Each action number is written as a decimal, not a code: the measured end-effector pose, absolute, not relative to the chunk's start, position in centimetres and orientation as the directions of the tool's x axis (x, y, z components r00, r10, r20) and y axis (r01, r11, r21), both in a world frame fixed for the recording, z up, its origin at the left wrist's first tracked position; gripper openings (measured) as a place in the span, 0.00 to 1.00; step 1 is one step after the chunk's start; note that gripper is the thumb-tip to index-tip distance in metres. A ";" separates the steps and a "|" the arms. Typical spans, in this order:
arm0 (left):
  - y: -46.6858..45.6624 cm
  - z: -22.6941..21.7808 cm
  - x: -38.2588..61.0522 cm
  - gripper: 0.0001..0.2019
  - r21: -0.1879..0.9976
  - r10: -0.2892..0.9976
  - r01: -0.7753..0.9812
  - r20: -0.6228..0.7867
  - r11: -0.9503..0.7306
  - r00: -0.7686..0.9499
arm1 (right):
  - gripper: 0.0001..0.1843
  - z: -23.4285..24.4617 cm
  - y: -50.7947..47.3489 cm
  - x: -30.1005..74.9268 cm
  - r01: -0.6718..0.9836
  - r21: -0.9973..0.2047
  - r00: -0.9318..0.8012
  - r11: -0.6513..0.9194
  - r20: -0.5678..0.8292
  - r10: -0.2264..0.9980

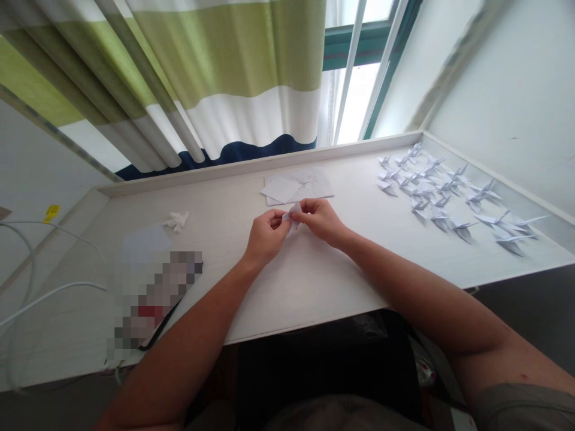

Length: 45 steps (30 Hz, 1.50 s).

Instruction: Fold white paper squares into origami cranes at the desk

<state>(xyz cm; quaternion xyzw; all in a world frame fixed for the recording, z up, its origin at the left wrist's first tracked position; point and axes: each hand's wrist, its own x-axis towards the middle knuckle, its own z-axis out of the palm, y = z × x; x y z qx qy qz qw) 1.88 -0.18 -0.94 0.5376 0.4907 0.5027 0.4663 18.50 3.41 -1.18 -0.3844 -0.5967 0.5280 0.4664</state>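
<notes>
- Paper, small, white and folded [293, 212], is pinched between both hands, just above the tabletop [287, 287], near the middle of the view.
- Left hand [265, 236]: fingers curled in, thumb pressing the folded piece's near left side; closed to a pinch, with the paper in its grasp.
- Right hand [324, 221]: thumb and index finger gripping the same piece from the right; other fingers bent, partly hidden. Hands nearly meet at the paper; exact fold shape too small to tell.
- Just beyond the hands: flat patterned sheet [317, 182], dark marks on it, with a plain white sheet [281, 190] lying over its left part.
- Right side of table: group of white paper cranes [442, 194], many, close together, wings spread, pointed tips up; some overlap in view, so count unclear.
- Left side: crumpled white tissue [178, 221] near pale paper [146, 242] lying flat.
- Nearer the person, by the left forearm: dark-edged slab [171, 299], face pixelated, details unreadable.
- Far left: white cables [67, 287] crossing the table, yellow tag [52, 213] close by.
- Behind table: green, white and navy curtain [256, 54] beside window [350, 66] with green frame.
</notes>
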 end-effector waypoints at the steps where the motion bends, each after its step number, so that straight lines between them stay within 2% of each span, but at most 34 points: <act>1: -0.2 -0.8 1.9 0.12 0.997 0.998 0.046 0.059 -0.059 0.018 | 0.07 -1.2 3.4 18.5 -0.030 -0.991 -0.268 0.132 0.135 0.954; 6: -0.1 -0.2 1.9 0.19 0.979 0.991 -0.172 -0.098 0.112 0.088 | 0.08 -1.3 3.5 18.4 -0.031 -0.994 -0.260 0.104 0.108 0.959; 9: 0.0 -0.2 1.8 0.18 0.968 0.989 -0.214 -0.112 0.130 0.096 | 0.10 -1.3 3.5 18.5 -0.061 -0.993 -0.270 0.104 0.117 0.956; 16: 0.0 -0.6 1.6 0.22 0.971 0.983 -0.198 -0.107 0.136 0.149 | 0.14 -0.9 3.3 18.4 -0.098 -0.991 -0.255 0.086 0.109 0.961; 25: 0.2 -0.9 1.6 0.26 0.982 0.989 -0.173 -0.052 0.075 0.138 | 0.18 -0.9 3.2 18.0 -0.131 -0.990 -0.241 0.058 0.089 0.967; 30: 0.1 -0.8 1.9 0.26 0.988 0.995 -0.155 0.006 0.010 0.102 | 0.18 -0.8 2.9 17.8 -0.199 -0.979 -0.284 0.039 0.096 0.954; 34: 0.0 -0.8 2.1 0.27 0.988 0.995 -0.155 -0.005 0.020 0.097 | 0.20 -0.7 2.7 17.7 -0.213 -0.977 -0.286 0.030 0.091 0.954; 40: -0.1 -1.0 2.4 0.28 0.980 0.988 -0.197 0.018 0.012 0.153 | 0.22 -0.6 2.9 17.8 -0.276 -0.961 -0.260 -0.010 0.065 0.963; 45: 0.0 -1.4 2.5 0.26 0.984 0.992 -0.175 0.032 -0.010 0.125 | 0.20 -0.5 2.6 17.7 -0.250 -0.968 -0.249 -0.005 0.059 0.967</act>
